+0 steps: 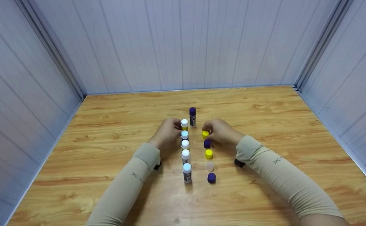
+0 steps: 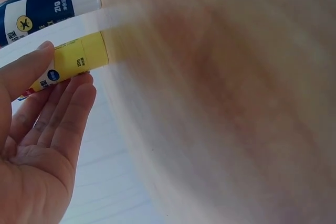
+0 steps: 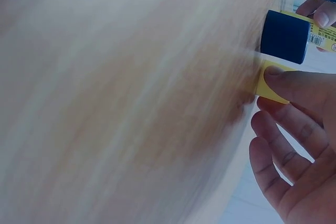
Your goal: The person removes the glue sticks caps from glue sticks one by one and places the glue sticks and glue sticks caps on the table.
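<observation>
My left hand [image 1: 167, 133] pinches a yellow glue stick [image 2: 84, 56] between thumb and fingers. It stands upright on the table, its white top [image 1: 184, 122] bare of a cap, at the far end of a row of uncapped glue sticks. Across from it, my right hand [image 1: 223, 131] grips a yellow cap [image 1: 205, 135] with thumb and forefinger, the cap's base at the table surface. The other right fingers are loosely bent in the right wrist view. Just behind both hands stands a glue stick with its dark purple cap [image 1: 192, 116] on.
Nearer me, the row runs on to a dark-labelled glue stick [image 1: 187, 176]. Parallel on the right lie several loose caps: a dark purple cap [image 1: 207, 143], a yellow cap [image 1: 209, 154], a clear cap [image 1: 210, 166] and another purple cap [image 1: 211, 178]. White panels [image 1: 183, 47] wall the wooden table.
</observation>
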The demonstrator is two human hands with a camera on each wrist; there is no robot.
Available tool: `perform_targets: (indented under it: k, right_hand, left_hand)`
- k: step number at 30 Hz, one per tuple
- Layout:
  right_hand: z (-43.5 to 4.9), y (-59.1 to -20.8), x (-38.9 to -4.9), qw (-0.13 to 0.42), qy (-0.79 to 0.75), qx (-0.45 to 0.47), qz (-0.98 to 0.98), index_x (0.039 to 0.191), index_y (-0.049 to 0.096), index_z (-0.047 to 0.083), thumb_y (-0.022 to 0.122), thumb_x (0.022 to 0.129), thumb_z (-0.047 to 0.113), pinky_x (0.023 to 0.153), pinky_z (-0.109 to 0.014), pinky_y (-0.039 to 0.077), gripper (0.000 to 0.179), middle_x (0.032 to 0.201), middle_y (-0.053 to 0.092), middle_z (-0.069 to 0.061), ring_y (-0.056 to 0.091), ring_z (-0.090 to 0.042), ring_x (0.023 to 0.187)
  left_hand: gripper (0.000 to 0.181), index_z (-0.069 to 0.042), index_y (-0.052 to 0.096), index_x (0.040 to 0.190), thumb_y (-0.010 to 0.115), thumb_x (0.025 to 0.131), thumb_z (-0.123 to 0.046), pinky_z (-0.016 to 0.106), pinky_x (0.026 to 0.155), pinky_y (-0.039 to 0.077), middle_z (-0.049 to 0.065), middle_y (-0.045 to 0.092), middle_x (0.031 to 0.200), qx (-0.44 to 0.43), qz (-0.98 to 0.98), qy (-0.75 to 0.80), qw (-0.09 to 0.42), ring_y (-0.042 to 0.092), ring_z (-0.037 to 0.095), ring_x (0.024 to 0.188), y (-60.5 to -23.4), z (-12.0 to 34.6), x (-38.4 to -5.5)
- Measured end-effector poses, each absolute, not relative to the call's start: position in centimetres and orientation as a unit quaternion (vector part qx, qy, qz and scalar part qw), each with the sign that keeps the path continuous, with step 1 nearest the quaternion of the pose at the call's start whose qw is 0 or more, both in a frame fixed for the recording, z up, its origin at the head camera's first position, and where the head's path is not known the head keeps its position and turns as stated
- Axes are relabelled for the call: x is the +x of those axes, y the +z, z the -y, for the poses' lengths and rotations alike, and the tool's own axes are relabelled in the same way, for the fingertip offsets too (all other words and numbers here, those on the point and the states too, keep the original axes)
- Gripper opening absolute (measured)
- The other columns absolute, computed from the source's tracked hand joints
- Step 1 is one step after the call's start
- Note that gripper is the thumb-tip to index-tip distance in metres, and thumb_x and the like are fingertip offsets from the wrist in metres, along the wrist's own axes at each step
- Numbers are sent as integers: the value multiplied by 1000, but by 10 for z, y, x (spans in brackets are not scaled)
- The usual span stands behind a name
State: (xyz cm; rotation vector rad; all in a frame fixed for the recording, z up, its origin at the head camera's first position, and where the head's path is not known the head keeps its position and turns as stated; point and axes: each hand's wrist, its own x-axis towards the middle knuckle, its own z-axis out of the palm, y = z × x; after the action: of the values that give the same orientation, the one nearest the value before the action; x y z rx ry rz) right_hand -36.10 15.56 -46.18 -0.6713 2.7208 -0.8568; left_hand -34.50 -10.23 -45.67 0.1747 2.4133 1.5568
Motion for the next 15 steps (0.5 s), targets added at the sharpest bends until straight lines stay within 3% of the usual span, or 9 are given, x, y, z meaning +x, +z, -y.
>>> perform_targets:
  k: [7, 15]
  right_hand:
    - [-156, -462, -361, 105, -287, -238, -922, 120, 76, 1, 77, 94, -3, 99, -46, 63, 26, 114, 78, -16, 74, -31, 106]
    - [-163, -453, -361, 120, -292, -228, -921, 138, 69, 1, 79, 95, 0, 103, -50, 61, 44, 130, 73, -18, 71, -35, 118]
  left_hand:
    - [23, -8, 76, 118, 66, 103, 4, 44, 109, 56, 7, 74, 117, 77, -867, 479, 111, 67, 25, 117, -456, 101, -348]
    - [25, -4, 77, 118, 65, 100, 8, 43, 108, 57, 9, 74, 117, 90, -872, 469, 106, 68, 26, 115, -455, 100, -349]
